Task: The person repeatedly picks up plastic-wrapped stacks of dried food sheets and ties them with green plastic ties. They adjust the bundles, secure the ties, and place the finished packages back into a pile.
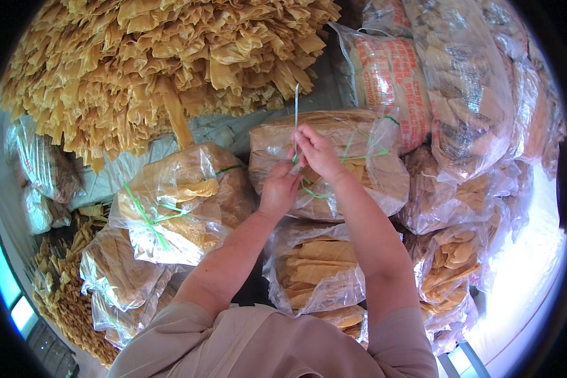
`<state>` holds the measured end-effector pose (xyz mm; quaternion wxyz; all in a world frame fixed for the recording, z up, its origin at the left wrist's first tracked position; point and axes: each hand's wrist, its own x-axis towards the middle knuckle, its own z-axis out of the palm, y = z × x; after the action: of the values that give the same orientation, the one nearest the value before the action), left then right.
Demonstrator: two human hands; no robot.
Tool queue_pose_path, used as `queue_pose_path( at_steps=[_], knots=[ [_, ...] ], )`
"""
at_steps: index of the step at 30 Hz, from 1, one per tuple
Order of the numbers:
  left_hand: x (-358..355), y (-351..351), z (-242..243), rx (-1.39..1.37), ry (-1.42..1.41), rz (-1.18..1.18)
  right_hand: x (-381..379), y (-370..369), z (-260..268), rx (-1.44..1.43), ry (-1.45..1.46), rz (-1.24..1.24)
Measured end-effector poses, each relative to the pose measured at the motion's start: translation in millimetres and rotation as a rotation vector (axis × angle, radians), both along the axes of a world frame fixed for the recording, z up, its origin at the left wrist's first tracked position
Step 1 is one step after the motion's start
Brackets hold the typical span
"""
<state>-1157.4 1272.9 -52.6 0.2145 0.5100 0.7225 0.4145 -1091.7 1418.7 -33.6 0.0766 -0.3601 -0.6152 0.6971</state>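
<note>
Both hands meet over a clear plastic bag of yellow-brown dried sheets [274, 137], which has green twine [366, 155] around it. My right hand [314, 150] grips a thin, pale metal rod or blade [296, 101] that points away from me; whether it is a needle or a knife I cannot tell. Close below it, my left hand [281, 182] has its fingers bent at a bit of green twine and gathered plastic. What the left fingers hold is partly hidden. A second bag [184, 189], tied with green twine, lies to the left.
A large heap of loose dried sheets [170, 61] fills the far left. Filled clear bags [468, 94] and a bag with red print [392, 80] are stacked at the right. Nearer me lies an open-sided bag of sheets [319, 264]. More loose sheets [68, 293] lie at the lower left.
</note>
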Motion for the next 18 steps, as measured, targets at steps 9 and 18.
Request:
queue_pose_path(
  at_steps=[9,18],
  knots=[
    [-9.6,2.3,17.5,0.102,-0.159,0.046,27.7,10.1,32.4,-0.343,0.252,-0.672],
    [-2.2,46.8,91.7,-0.053,-1.059,0.082,73.9,-15.8,91.8,-0.164,0.221,-0.667]
  ],
)
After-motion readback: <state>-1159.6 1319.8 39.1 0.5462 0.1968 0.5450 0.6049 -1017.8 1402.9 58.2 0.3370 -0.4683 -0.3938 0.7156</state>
